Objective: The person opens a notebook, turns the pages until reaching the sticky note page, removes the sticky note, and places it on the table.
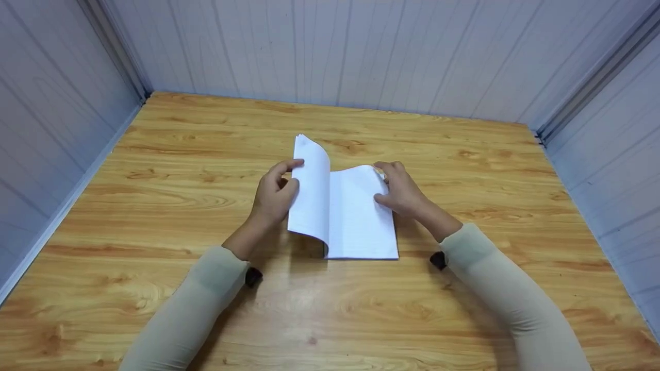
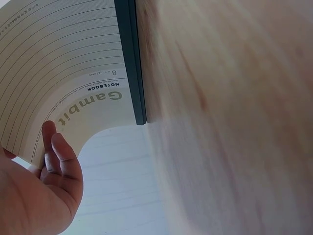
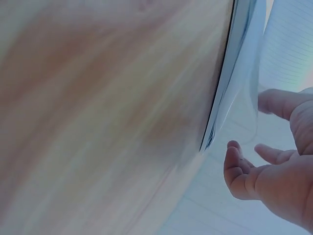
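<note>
An open notebook (image 1: 361, 221) lies on the wooden table in the head view, its right-hand pages white and ruled. My left hand (image 1: 276, 193) pinches the outer edge of the raised left part, thumb on the pages and fingers behind the cover. That cover (image 2: 63, 63), cream with dark lines and "Gambit NOTEBOOK" lettering, bends upward from a dark green spine (image 2: 129, 54) in the left wrist view. At the upper right edge, my right hand (image 1: 402, 190) holds a page between thumb and fingers. The page edge (image 3: 252, 93) curves up off the stack in the right wrist view.
The wood-grain table (image 1: 154, 206) extends around the notebook on all sides. Pale panelled walls (image 1: 319, 51) close off the back, left and right. Small black pieces (image 1: 438, 260) show at both sleeve cuffs.
</note>
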Tool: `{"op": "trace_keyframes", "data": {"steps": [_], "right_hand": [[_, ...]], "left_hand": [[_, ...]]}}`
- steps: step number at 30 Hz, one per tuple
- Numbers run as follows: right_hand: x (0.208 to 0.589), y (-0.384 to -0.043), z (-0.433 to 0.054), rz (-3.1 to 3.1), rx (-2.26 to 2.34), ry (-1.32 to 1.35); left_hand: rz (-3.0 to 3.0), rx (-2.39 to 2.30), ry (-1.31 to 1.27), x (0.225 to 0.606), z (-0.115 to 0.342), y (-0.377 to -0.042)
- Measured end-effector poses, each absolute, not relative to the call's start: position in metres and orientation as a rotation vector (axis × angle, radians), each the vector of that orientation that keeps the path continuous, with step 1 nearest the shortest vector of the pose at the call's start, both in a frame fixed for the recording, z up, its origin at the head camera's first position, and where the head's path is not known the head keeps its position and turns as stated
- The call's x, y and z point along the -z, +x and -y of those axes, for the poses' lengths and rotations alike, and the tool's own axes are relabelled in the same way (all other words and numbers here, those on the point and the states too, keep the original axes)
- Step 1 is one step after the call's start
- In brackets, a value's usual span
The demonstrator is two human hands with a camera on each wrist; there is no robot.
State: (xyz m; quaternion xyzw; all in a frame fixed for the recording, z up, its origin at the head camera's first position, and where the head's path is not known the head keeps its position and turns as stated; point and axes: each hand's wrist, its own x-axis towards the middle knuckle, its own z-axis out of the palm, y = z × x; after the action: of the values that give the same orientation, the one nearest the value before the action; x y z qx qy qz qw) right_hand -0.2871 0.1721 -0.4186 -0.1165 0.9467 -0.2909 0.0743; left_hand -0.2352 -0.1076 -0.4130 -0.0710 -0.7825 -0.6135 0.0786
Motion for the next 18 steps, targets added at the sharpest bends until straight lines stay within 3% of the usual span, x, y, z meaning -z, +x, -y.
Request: {"op": "trace_keyframes", "data": {"steps": [11,18], "right_hand": [[0.4177,-0.2885,-0.1751,-2.801,1.007,-0.145],[0.4158,-0.2849,-0.1812,-2.792,1.15,-0.2]], "left_hand": [[2.35,1.845,-0.207,0.4128,0.1082,-0.2343],[2.345,1.833,-0.225,0.413,0.1085,-0.2352]]}}
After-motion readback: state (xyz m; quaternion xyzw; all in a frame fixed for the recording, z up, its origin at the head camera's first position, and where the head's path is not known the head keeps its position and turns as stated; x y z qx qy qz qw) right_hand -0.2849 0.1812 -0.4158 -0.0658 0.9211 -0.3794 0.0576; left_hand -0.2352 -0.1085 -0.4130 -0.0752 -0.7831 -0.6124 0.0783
